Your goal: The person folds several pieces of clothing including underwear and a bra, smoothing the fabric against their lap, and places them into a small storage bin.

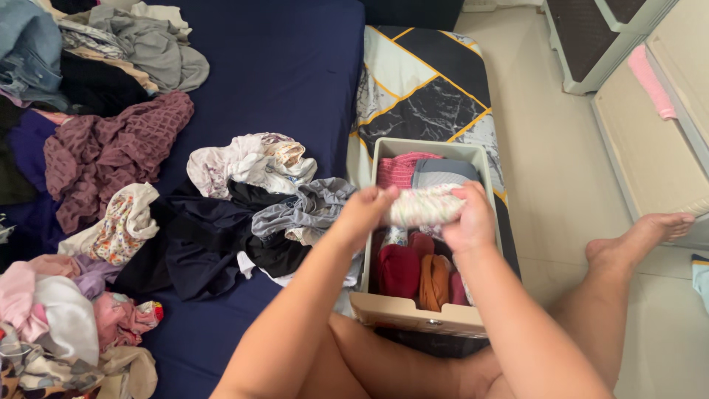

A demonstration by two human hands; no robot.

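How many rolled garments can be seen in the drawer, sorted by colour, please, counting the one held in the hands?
Pink, at the back: 1
Grey-blue, at the back: 1
Dark red, at the front: 1
Orange-brown, at the front: 1
Pale floral roll, held by left hand and right hand over the beige drawer: 1
Total: 5; others may be hidden beneath the hands.

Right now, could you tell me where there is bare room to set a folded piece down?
The dark blue bedsheet lies bare between the purple knit garment and the marble-pattern cushion. The tile floor right of the beige drawer is bare too. The drawer is crowded with rolled clothes under both hands, which grip a floral roll.
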